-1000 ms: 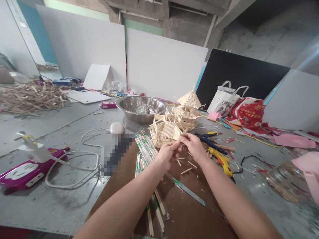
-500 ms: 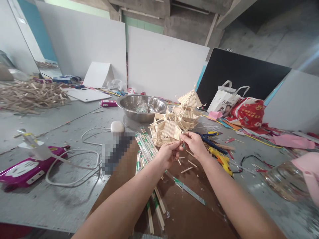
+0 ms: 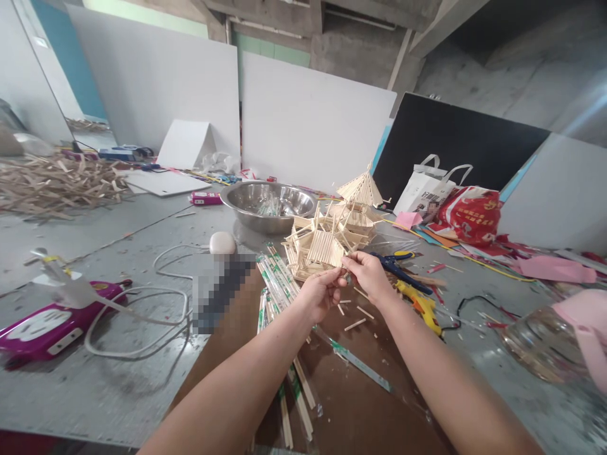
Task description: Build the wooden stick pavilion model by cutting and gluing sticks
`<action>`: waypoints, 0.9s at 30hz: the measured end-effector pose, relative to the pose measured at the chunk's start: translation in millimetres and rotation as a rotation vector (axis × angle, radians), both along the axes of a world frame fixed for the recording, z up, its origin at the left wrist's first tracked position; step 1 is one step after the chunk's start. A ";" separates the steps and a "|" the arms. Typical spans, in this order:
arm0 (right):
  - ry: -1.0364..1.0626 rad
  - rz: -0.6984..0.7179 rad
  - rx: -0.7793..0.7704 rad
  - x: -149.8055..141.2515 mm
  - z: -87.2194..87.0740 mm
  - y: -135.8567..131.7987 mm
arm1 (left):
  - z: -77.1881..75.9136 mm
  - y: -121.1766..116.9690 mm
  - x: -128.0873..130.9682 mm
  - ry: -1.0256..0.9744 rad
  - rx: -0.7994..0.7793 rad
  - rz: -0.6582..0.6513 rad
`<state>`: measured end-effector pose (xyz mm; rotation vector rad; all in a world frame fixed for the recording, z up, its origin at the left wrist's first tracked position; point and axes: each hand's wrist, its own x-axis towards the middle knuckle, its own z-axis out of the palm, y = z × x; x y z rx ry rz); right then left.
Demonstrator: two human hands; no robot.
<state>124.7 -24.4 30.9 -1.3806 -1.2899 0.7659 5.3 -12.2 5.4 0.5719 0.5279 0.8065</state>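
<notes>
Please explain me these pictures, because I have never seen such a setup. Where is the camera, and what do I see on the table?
There is no machine here: you see a person's two bare arms. The camera is worn on the head, looking forward and down, so the arms enter from below.

The left hand and right hand meet by the near corner of a wooden stick model. Whether the fingers pinch a small piece is too small to tell.

Below the hands lies a brown board with packed sticks. On the grey table, a metal basin stands behind. Blue pliers and a yellow glue gun lie right, a purple power strip left.
</notes>
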 end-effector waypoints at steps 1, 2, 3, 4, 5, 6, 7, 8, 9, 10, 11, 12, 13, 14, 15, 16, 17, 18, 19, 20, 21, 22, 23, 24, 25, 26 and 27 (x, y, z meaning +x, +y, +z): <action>-0.006 -0.002 0.003 0.1 0.1 0.0 | 0.0 0.1 -0.2 -0.001 -0.005 -0.001; -0.014 -0.003 0.009 0.2 0.1 0.0 | 0.3 0.0 -0.4 0.000 -0.010 -0.001; -0.023 -0.004 0.017 0.1 0.1 0.0 | 0.6 -0.4 -0.6 0.003 -0.013 0.000; -0.034 -0.006 0.025 0.0 -0.1 0.0 | 1.1 -0.8 -0.7 0.009 -0.015 0.002; -0.043 -0.005 0.033 -0.2 -0.4 -0.2 | 1.4 -1.4 -0.7 0.017 -0.015 0.002; -0.051 -0.002 0.039 -0.3 -0.8 -0.4 | 1.4 -2.0 -0.5 0.025 -0.012 0.001; -0.057 0.004 0.043 -0.3 -1.5 -0.9 | 1.2 -2.8 -0.3 0.033 -0.006 0.002; -0.062 0.010 0.048 -0.2 -2.3 -1.7 | 0.6 -3.5 0.0 0.040 0.005 0.001; -0.067 0.017 0.053 0.1 -3.3 -2.8 | -0.2 -4.4 0.3 0.045 0.021 -0.001; -0.074 0.022 0.061 0.7 -4.3 -4.2 | -1.1 -5.5 0.6 0.052 0.039 -0.002; -0.082 0.024 0.070 1.5 -5.3 -6.2 | -1.8 -6.7 0.6 0.060 0.058 -0.003; -0.092 0.023 0.079 2.5 -6.2 -8.5 | -2.4 -8.2 0.4 0.071 0.078 -0.007; -0.103 0.021 0.086 3.7 -7.1 -11.3 | -2.6 -10.0 0.0 0.084 0.098 -0.009; -0.113 0.021 0.089 4.9 -7.9 -14.6 | -2.4 -12.0 -0.6 0.098 0.118 -0.009; -0.124 0.023 0.086 6.1 -8.8 -18.2 | -2.0 -14.2 -1.4 0.115 0.137 -0.009; -0.137 0.027 0.077 7.2 -9.6 -22.0 | -1.4 -16.4 -2.2 0.130 0.158 -0.001; -0.155 0.032 0.065 8.3 -10.6 -26.2 | -0.9 -18.7 -2.9 0.149 0.181 -0.004; -0.176 0.032 0.055 9.2 -11.7 -30.4 | -0.5 -20.8 -3.5 0.170 0.204 -0.006; -0.202 0.027 0.047 10.0 -12.9 -34.7 | -0.4 -22.8 -3.7 0.189 0.234 -0.019; -0.234 0.019 0.043 10.7 -14.1 -38.8 | -0.7 -24.5 -3.7 0.219 0.261 -0.028; -0.270 0.011 0.044 11.3 -15.3 -42.9 | -1.3 -25.8 -3.4 0.257 0.285 -0.033; -0.304 0.014 0.051 11.9 -16.3 -46.6 | -2.1 -26.9 -2.9 0.300 0.300 -0.030; -0.337 0.029 0.063 12.3 -17.3 -50.0 | -3.2 -27.7 -2.1 0.340 0.308 -0.020; -0.369 0.052 0.076 12.7 -18.0 -53.0 | -4.2 -28.2 -1.2 0.378 0.308 -0.005; -0.401 0.079 0.090 13.2 -18.6 -55.6 | -5.3 -28.7 -0.1 0.397 0.320 0.018; -0.432 0.101 0.103 13.7 -19.0 -57.8 | -6.3 -29.2 1.1 0.405 0.339 0.028; -0.464 0.111 0.110 14.4 -19.1 -59.7 | -7.0 -29.7 2.4 0.414 0.357 0.034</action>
